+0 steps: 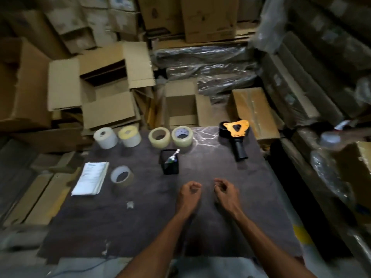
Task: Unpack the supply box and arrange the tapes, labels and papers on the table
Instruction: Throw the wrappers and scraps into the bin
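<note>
On the dark table, a white label roll and a yellowish label roll stand at the far left edge. Two clear tape rolls lie beside them. A brown tape roll lies next to a stack of white papers on the left. An orange tape dispenser lies at the far right. My left hand and my right hand hover over the table's middle, fingers loosely curled, holding nothing.
A black mesh pen holder with pens stands mid-table. A small paper scrap lies near the centre left. Open cardboard boxes pile up beyond the far edge. Wrapped bundles and cartons crowd the right side.
</note>
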Available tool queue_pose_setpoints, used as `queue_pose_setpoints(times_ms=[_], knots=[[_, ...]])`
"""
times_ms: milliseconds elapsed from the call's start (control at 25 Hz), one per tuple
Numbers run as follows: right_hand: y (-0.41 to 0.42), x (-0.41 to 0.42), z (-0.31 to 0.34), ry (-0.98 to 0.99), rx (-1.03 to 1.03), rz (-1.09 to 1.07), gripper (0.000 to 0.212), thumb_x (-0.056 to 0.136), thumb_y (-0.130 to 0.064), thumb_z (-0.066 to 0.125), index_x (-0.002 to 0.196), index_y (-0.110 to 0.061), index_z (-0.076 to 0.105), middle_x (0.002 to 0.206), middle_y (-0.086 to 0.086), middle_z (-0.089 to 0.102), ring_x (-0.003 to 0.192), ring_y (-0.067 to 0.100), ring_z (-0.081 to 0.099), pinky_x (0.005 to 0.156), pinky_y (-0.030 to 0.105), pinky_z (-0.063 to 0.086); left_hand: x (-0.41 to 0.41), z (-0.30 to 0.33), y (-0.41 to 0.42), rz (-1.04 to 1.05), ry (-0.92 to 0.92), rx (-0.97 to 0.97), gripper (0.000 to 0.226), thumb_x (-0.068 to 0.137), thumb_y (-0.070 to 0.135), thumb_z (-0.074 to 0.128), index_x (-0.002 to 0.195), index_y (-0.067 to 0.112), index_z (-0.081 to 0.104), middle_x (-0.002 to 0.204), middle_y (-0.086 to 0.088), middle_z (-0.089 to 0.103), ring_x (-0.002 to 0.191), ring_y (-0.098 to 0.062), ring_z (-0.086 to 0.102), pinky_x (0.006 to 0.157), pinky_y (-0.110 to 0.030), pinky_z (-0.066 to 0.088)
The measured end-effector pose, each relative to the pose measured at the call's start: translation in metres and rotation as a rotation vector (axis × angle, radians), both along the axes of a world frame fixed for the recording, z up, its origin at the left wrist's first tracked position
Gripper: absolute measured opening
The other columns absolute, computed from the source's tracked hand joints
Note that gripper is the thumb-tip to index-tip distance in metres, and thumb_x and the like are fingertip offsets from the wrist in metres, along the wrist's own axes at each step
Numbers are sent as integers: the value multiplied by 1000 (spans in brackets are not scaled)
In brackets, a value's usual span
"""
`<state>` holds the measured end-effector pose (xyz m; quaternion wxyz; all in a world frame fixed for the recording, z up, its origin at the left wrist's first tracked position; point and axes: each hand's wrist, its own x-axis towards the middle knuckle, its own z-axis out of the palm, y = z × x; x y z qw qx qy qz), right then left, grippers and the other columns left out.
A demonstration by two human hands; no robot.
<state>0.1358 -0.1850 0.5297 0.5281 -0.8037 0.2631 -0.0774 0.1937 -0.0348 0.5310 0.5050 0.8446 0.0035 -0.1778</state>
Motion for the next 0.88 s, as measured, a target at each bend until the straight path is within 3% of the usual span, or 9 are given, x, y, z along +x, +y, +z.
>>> queue_pose_setpoints(times_ms=[80, 160, 240, 400, 600, 760, 880], knots=[[33, 16, -6, 8, -3, 96, 23, 88, -11, 62, 108, -19, 70, 89, -3, 72, 79, 10, 67, 83, 31, 57, 6, -12, 46, 36, -39, 35, 17, 79, 27, 67, 72, 43, 67, 73, 11, 69, 77, -17, 71, 76, -37, 60], [60, 35, -24, 8, -21, 185, 21, 81, -28, 59, 100, -29, 69, 84, -3, 73, 75, 11, 68, 79, 43, 59, 14, -38, 88, 77, -53, 56, 19, 74, 32, 61, 76, 50, 66, 74, 12, 69, 78, -18, 70, 75, -39, 59], [87, 58, -50, 25, -37, 267, 22, 76, -39, 54, 93, -35, 68, 83, -3, 74, 75, 14, 70, 76, 47, 58, 15, -42, 129, 137, -58, 61, 16, 74, 31, 61, 74, 47, 66, 78, 10, 71, 79, -16, 70, 76, -40, 59], [152, 92, -39, 34, -77, 397, 22, 78, -25, 58, 89, -42, 65, 82, -4, 72, 77, 19, 69, 78, 45, 58, 18, -33, 195, 224, -62, 129, 22, 78, 21, 65, 72, 42, 64, 84, 8, 73, 82, -15, 69, 76, -35, 58], [214, 122, -4, 64, -170, 494, 27, 85, -9, 65, 112, -12, 69, 91, -4, 68, 84, 13, 63, 84, 27, 52, 36, -42, 254, 291, -96, 150, 16, 77, 24, 73, 72, 37, 64, 86, 5, 72, 80, -13, 70, 77, -34, 58], [245, 148, -1, 73, -170, 556, 42, 82, -17, 73, 122, -12, 61, 106, -2, 63, 95, 15, 60, 91, 35, 51, 51, -48, 279, 324, -90, 171, 28, 75, 12, 73, 71, 36, 59, 94, -2, 70, 88, -21, 69, 82, -36, 57], [265, 174, 0, 78, -187, 609, 69, 73, -29, 82, 133, -19, 49, 128, 1, 55, 117, 17, 52, 97, 26, 42, 56, -52, 287, 273, -82, 212, 16, 76, 9, 70, 82, 24, 67, 96, -6, 67, 92, -26, 66, 84, -37, 54]])
